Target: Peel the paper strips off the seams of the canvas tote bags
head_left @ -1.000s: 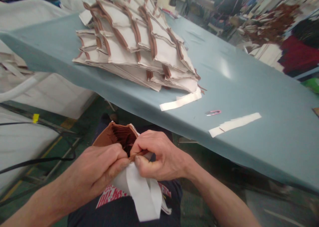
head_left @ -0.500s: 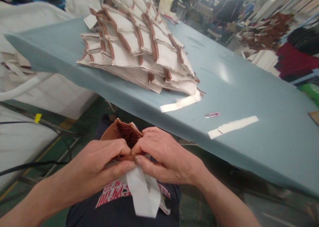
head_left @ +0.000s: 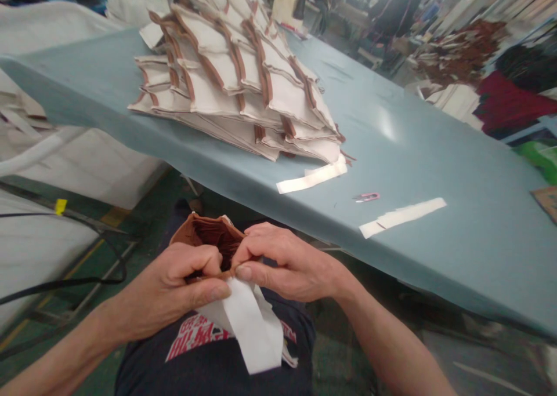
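Observation:
A brown fabric piece (head_left: 183, 231), open at the top with a darker red-brown inside, is held over the lap. My left hand (head_left: 180, 277) pinches its near edge between thumb and curled fingers. Close beside it, my right hand (head_left: 282, 262) grips the same edge, thumb pressed near the top of a white strip (head_left: 255, 326). That strip hangs down from the edge over the dark printed shirt. More pale fabric shows behind the strip, partly covered by it.
Beyond the hands, a blue-green table (head_left: 413, 164) bears a pile of cream pieces with brown edging (head_left: 243, 77), pink-handled snips (head_left: 368, 197) and two white strips, one at the right (head_left: 402, 217). Dark cables (head_left: 56, 286) run at the lower left.
My right thumb has shifted slightly up and the hands' tips are a little farther apart. The hanging white strip has swung and shows more of its flat face. The view has moved slightly.

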`<state>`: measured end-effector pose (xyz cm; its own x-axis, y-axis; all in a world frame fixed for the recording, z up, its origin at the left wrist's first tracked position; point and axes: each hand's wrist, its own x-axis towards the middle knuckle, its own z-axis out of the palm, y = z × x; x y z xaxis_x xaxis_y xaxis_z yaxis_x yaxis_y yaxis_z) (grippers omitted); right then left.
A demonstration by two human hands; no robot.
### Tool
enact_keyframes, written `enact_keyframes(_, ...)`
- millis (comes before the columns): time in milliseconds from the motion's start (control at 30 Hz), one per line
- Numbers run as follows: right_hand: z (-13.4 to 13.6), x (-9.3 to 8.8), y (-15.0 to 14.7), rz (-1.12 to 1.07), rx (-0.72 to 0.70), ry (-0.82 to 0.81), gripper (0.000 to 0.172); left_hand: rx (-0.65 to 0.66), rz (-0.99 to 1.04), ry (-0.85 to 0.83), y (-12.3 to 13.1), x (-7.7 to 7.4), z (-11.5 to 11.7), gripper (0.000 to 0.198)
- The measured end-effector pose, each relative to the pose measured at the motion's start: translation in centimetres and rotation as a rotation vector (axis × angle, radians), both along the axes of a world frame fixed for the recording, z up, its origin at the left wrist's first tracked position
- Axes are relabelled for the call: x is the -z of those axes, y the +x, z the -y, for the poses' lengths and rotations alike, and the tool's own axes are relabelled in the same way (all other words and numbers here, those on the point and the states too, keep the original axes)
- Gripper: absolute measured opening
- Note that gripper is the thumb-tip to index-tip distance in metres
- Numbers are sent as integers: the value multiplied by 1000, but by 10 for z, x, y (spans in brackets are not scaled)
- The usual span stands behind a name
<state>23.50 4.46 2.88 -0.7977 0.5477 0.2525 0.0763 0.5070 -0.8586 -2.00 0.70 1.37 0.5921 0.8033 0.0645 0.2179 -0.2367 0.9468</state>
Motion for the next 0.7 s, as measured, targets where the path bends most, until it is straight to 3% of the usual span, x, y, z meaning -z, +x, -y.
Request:
enact_keyframes(133, 1, -1, -2, 42, 32, 87, 40, 25, -66, 127, -2, -5, -2, 40)
enact_keyframes(367, 4, -5, 0, 119, 77, 136, 41, -83, -141, 369, 5, -13, -2, 41)
enact_keyframes(500, 8, -6, 2, 173, 103, 148, 37, -130, -83, 337, 13, -5, 0, 42)
enact_keyframes(700, 10, -5, 2, 211, 161, 186, 31, -133, 22, 107, 23, 2, 0, 46)
